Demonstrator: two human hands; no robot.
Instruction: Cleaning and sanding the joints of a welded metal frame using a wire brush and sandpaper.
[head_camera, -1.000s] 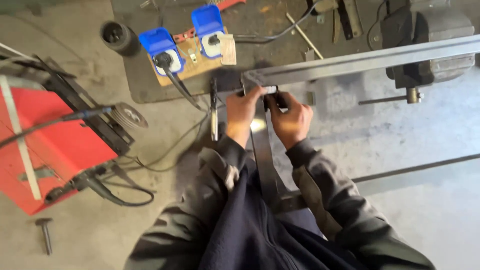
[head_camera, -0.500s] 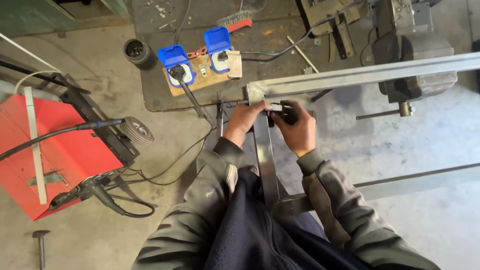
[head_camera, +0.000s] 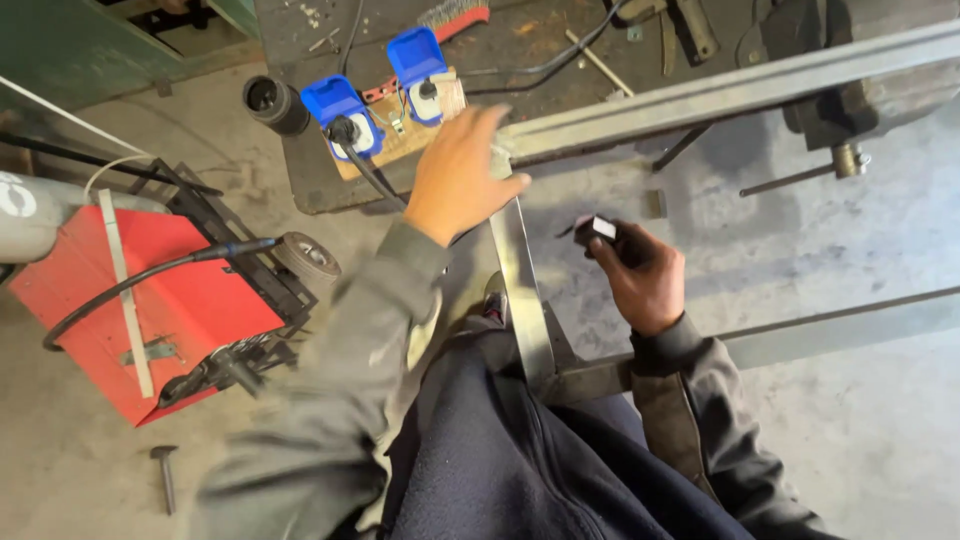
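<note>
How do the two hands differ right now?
The left hand is spread open, resting at the corner of the steel frame; the right hand is closed around a small dark block, held clear of the frame. The left reaches further forward. Both are bare, in grey sleeves.

A second ago both hands were pressed close together at the corner where the two steel bars meet, and they were the same half a second ago. Now they have parted. The left hand (head_camera: 462, 172) has lifted and spread open, its fingers reaching over the end of the long steel bar (head_camera: 740, 92), near the blue sockets (head_camera: 375, 95). The right hand (head_camera: 640, 275) has drawn back from the joint to the right of the upright steel bar (head_camera: 520, 280), apart from it, and grips a small dark tool (head_camera: 597, 230). The view has also come closer, so hands, bars and the red welder (head_camera: 140, 300) all look larger.
</note>
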